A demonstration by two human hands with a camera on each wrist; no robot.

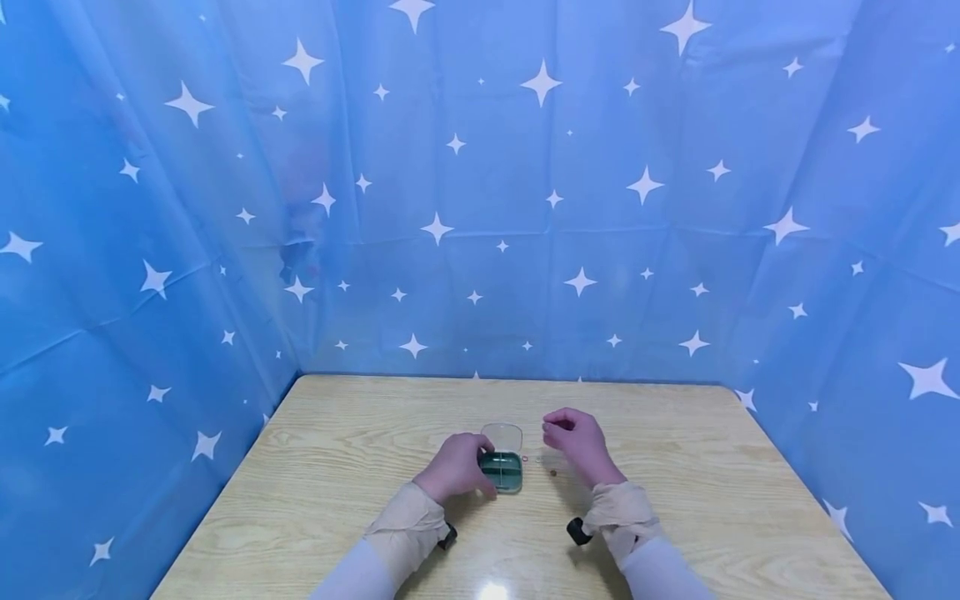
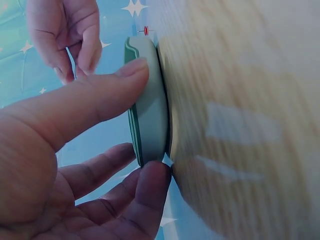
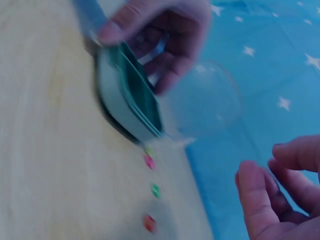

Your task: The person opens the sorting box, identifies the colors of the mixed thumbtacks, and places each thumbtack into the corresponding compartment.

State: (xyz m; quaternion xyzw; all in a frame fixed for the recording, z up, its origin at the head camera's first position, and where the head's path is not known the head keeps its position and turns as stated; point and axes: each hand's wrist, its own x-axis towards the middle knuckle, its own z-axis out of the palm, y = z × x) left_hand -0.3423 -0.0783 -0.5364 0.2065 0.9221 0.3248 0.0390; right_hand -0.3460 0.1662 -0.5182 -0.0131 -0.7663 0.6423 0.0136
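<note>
A green pill box (image 1: 501, 483) sits on the table with its clear lid (image 1: 502, 436) raised at the far side. Its dark green inside is split by dividers. My left hand (image 1: 457, 468) grips the box from the left, thumb (image 2: 105, 97) on the near side and fingers on the far side. To the right, my right hand (image 1: 577, 442) hovers above the table, its fingers bent and a gap by the thumb in the right wrist view; nothing shows between them. Small bead-like pieces lie beside the box: pink (image 3: 149, 161), green (image 3: 155, 190) and red (image 3: 149, 223).
The light wood table (image 1: 337, 467) meets a blue curtain (image 1: 495, 283) with white stars at the back and sides. Black wrist devices (image 1: 578, 531) sit under both forearms. A light glare (image 1: 493, 592) shows at the near edge.
</note>
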